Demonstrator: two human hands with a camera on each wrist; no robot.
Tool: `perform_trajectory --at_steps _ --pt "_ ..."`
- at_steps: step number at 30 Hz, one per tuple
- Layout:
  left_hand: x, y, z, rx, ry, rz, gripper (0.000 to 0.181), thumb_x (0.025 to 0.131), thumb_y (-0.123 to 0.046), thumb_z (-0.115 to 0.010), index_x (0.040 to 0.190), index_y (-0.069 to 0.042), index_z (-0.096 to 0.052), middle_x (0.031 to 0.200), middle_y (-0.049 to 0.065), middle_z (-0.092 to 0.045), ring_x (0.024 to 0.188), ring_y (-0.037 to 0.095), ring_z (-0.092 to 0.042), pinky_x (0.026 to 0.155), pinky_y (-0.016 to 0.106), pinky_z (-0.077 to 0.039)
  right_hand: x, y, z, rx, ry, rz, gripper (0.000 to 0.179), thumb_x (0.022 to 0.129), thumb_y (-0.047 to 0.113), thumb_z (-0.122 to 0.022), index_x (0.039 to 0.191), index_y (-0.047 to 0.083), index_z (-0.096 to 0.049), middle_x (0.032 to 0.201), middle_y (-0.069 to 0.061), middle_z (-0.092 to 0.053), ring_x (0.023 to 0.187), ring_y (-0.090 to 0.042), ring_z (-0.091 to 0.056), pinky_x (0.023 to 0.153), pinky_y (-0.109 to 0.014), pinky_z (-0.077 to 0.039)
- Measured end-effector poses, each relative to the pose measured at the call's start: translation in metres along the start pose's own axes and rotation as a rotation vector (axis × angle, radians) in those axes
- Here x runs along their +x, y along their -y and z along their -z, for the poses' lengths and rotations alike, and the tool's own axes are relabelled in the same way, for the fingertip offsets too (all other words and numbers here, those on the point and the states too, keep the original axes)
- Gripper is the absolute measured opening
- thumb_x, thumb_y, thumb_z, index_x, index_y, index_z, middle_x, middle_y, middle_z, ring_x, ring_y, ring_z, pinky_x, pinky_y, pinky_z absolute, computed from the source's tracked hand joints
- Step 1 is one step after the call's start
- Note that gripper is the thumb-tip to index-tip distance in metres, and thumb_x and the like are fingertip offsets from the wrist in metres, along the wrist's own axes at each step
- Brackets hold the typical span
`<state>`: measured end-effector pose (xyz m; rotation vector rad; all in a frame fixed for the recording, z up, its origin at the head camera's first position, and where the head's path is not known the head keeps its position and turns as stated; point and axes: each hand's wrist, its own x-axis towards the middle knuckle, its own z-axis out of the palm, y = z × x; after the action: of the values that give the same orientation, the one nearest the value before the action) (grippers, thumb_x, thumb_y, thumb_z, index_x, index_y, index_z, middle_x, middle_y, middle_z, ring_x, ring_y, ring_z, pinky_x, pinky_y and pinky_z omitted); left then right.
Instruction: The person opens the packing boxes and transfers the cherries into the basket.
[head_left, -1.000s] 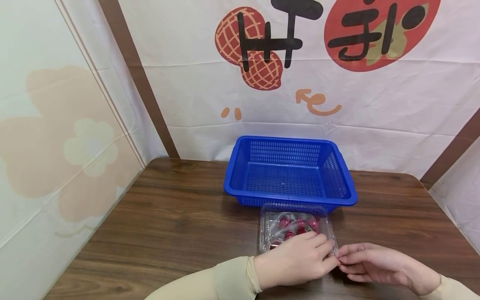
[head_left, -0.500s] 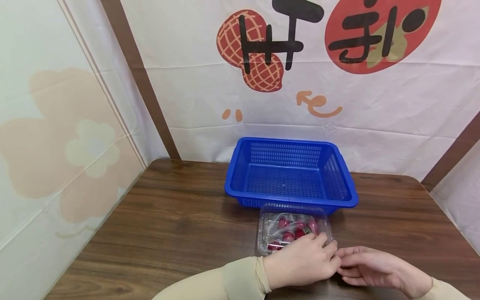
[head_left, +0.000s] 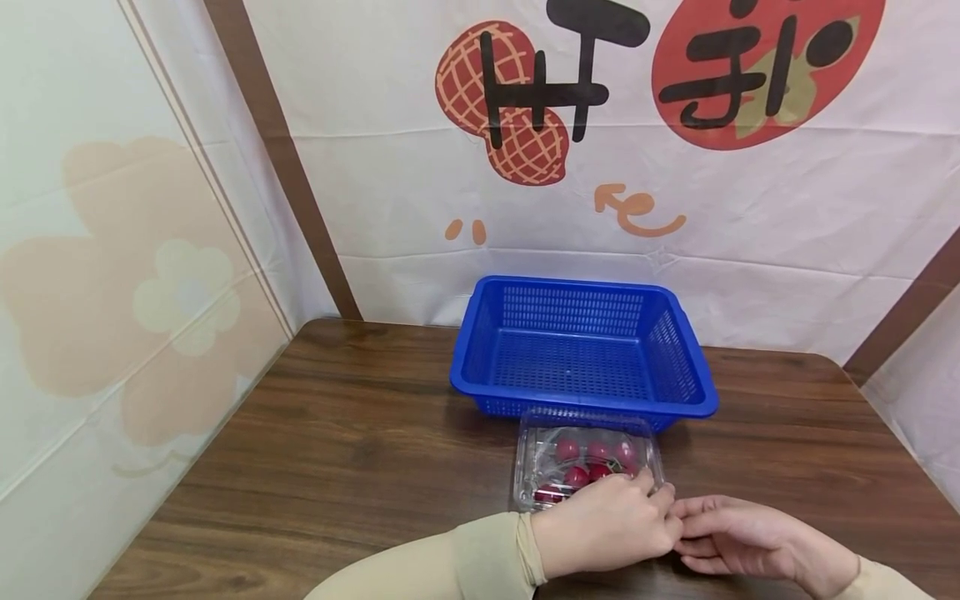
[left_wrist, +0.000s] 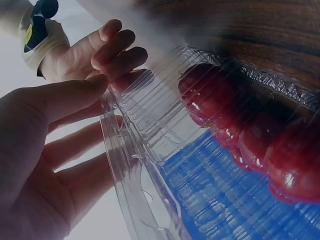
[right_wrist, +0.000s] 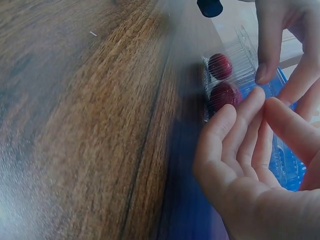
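While a person bends to the near side of the brown wooden table [head_left: 360,450], both hands meet at the near right corner of a clear plastic box [head_left: 523,467]. The left hand [head_left: 611,525] reaches across the box's near edge and grasps its rim at that corner, thumb on one side and fingers on the other. From the right comes the right hand [head_left: 750,537], palm partly turned up, fingers bent, their tips right by the left hand's; its thumb and forefinger draw together, but I cannot tell whether they pinch the plastic. The box sits on the table right of the middle, and through its clear wall I see several glossy red fruits [head_left: 576,476], with a bit of green among them near the left hand's fingers. Just beyond it stands a blue basket [head_left: 585,402], wider than the box, with slotted walls; whether the two touch is hard to make out. A pale sleeve [head_left: 491,558] covers the left forearm. At the far side hangs a white cloth [head_left: 375,192] printed with peanuts and bold black strokes.
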<state>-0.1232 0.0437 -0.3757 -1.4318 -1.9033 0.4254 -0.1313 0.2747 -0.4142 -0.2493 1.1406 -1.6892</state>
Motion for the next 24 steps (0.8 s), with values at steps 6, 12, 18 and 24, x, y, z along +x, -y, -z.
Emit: perform_trajectory --at_steps 6,12,18,24 --pt "0.0016 0.0 -0.0012 -0.001 -0.008 -0.001 0.028 0.096 -0.02 -0.041 0.085 -0.032 -0.064 0.083 -0.012 -0.061 0.069 0.004 -0.056 0.052 0.016 -0.049 0.0015 -0.0009 0.0003 0.004 0.027 0.0 0.035 0.099 0.005 -0.035 0.112 0.021 -0.063 0.109 0.008 -0.066 0.103 -0.003 -0.06 0.096 -0.023 -0.048" --pt "0.0052 -0.0022 0.0008 -0.006 0.051 -0.018 0.026 0.096 -0.021 -0.042 0.094 -0.03 -0.067 0.091 -0.009 -0.066 0.073 0.005 -0.06 0.055 0.017 -0.052 0.0029 -0.0011 0.0005 0.006 0.043 0.0 0.037 0.098 0.004 -0.034 0.113 0.021 -0.062 0.11 0.007 -0.066 0.104 -0.004 -0.06 0.096 -0.022 -0.048" --pt "0.0075 -0.0062 0.0028 0.003 0.101 -0.044 0.029 0.097 -0.02 -0.041 0.107 -0.026 -0.067 0.107 -0.004 -0.069 0.089 0.014 -0.068 0.062 0.021 -0.057 0.0036 -0.0009 0.0001 0.014 0.061 -0.005 0.038 0.098 0.003 -0.032 0.112 0.021 -0.063 0.107 0.007 -0.067 0.103 -0.004 -0.06 0.095 -0.022 -0.048" --pt "0.0093 -0.0084 0.0014 0.011 0.081 -0.045 0.031 0.097 -0.017 -0.039 0.106 -0.021 -0.069 0.105 -0.001 -0.071 0.087 0.019 -0.069 0.061 0.023 -0.058 0.0047 -0.0005 0.0004 0.019 0.061 0.002 0.036 0.097 0.002 -0.033 0.113 0.02 -0.061 0.107 0.007 -0.067 0.104 -0.004 -0.06 0.095 -0.022 -0.048"
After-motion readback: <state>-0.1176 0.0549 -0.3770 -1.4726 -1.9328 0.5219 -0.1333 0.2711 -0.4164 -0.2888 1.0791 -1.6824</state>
